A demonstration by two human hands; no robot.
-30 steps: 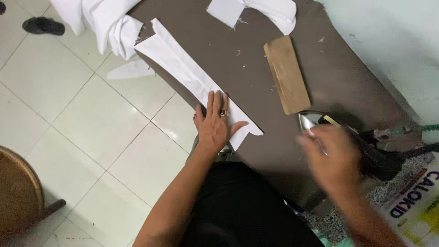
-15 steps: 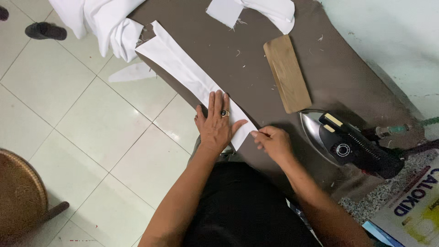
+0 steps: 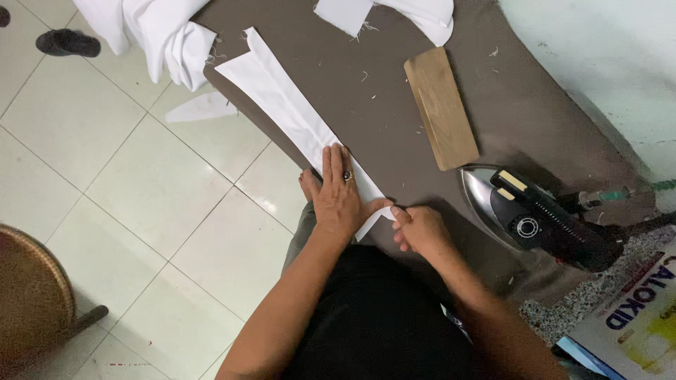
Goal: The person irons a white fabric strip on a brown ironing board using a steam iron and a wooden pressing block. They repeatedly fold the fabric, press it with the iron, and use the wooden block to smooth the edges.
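A long white fabric strip lies along the near-left edge of a brown ironing table. My left hand, with a ring on one finger, presses flat on the strip's near end. My right hand pinches the strip's near tip just beside the left thumb, folding the corner. A black and silver iron rests on the table to the right of my hands, untouched.
A wooden block lies mid-table. White cloth pieces sit at the far edge and more white fabric hangs off the far-left corner. A fabric scrap and a dark shoe lie on the tiled floor, a round stool at left.
My right hand left the iron, moved left across the table and took hold of the strip's near tip. The left hand stayed pressed on the strip.
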